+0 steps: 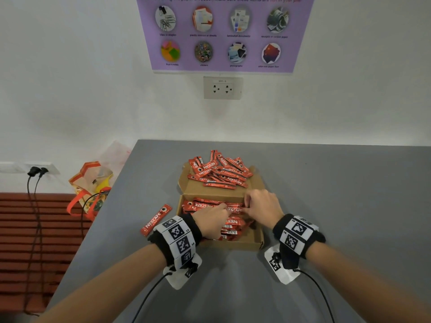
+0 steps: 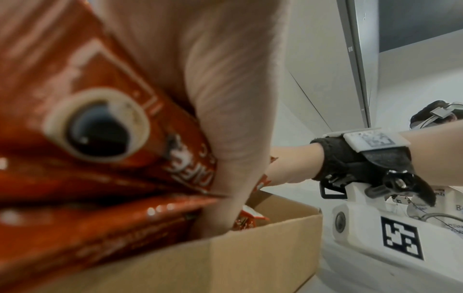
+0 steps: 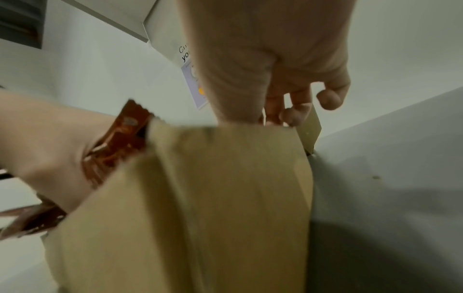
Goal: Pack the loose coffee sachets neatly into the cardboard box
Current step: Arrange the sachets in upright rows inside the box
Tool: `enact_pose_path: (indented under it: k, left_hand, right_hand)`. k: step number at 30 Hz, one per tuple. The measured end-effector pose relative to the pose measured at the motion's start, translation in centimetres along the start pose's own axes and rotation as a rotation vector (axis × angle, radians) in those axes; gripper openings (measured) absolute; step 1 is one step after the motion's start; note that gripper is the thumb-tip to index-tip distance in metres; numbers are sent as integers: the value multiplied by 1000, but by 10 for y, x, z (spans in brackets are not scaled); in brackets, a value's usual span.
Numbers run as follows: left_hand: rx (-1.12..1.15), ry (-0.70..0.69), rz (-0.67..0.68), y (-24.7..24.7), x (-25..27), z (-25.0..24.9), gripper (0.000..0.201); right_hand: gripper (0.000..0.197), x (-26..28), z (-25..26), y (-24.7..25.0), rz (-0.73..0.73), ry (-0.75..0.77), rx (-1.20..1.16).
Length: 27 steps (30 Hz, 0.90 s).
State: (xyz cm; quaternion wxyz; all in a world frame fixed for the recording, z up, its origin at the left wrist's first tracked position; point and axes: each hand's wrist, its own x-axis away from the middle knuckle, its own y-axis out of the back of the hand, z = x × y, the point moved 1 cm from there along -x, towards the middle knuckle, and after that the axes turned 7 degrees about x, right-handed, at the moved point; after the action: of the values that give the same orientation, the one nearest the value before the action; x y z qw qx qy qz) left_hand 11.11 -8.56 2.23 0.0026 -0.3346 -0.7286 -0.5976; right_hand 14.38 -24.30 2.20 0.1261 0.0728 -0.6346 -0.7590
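An open cardboard box (image 1: 234, 247) sits on the grey table (image 1: 338, 197), and red coffee sachets (image 1: 205, 204) lie in rows in its tray. On the folded-back lid (image 1: 193, 190) rests a loose pile of sachets (image 1: 219, 173). One more sachet (image 1: 156, 220) lies left of the box. Both hands are inside the tray. My left hand (image 1: 215, 217) curls over a stack of sachets (image 2: 100, 138) and grips it, seen close up beside the box wall (image 2: 225, 257). My right hand (image 1: 258, 205) pinches sachet ends at the tray's right side, its fingers (image 3: 295, 117) curled behind the cardboard wall (image 3: 200, 198).
An orange gift bag (image 1: 93, 185) hangs off the table's left edge, with black cables (image 1: 35, 183) plugged into a wall strip beyond. A wall socket (image 1: 222, 87) and a purple poster (image 1: 221, 33) are behind the table. Bare table surface lies right of the box.
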Motion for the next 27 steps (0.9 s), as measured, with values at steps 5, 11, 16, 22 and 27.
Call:
enact_pose_path:
  k: [5, 11, 16, 22, 27]
  left_hand:
    - [144, -26, -54, 14, 8, 0, 50]
    - [466, -10, -283, 53, 17, 14, 37]
    - [542, 51, -474, 57, 17, 14, 51]
    - [672, 79, -630, 55, 20, 18, 32]
    - [718, 60, -614, 53, 20, 17, 24]
  right_hand:
    - [12, 4, -7, 24, 217, 196, -58]
    - [17, 15, -10, 15, 277, 324, 71]
    - [8, 12, -6, 14, 238, 372, 82]
    - [8, -1, -12, 26, 194, 250, -279]
    - [10, -5, -12, 19, 193, 229, -312]
